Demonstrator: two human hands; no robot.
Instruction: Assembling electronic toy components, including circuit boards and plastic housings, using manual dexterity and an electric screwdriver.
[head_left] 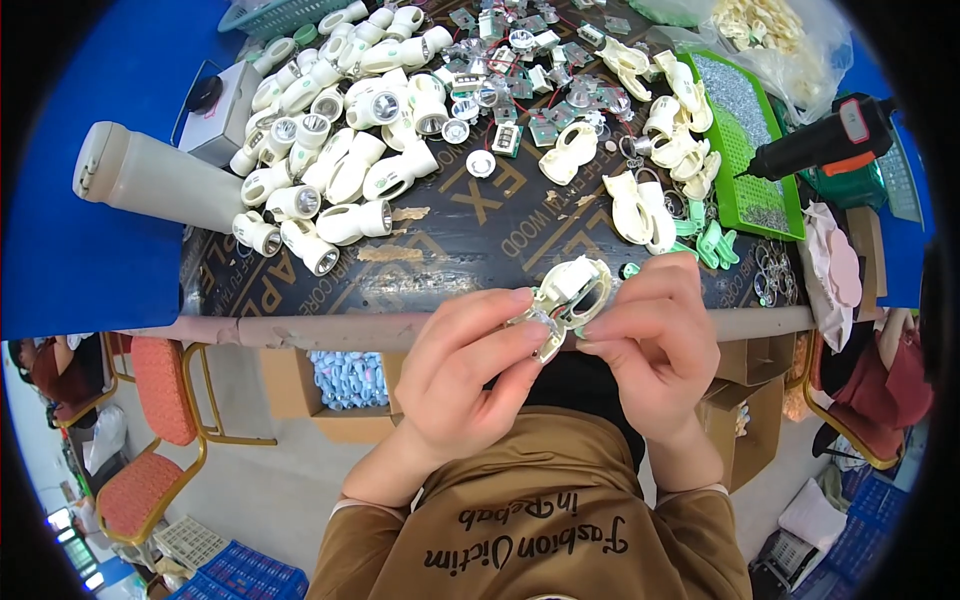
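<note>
My left hand [470, 370] pinches an open cream flashlight housing [572, 282] above the table's front edge. A white block and some wiring show inside the housing, which has an oval handle opening. My right hand [660, 345] is closed at the housing's right side, thumb and forefinger pressed together on a small green piece [580, 332], mostly hidden by the fingertips. Just beyond that hand lie loose cream housing halves [640, 212] and green switch-like parts [715, 245].
Finished-looking cream flashlights [350, 165] are heaped at the left, beside a white bottle [160, 180]. Circuit boards with wires [545, 80] lie at the back. To the right stand a green tray [730, 205] of small metal parts and a black electric screwdriver [825, 140]; metal rings [775, 272] lie near.
</note>
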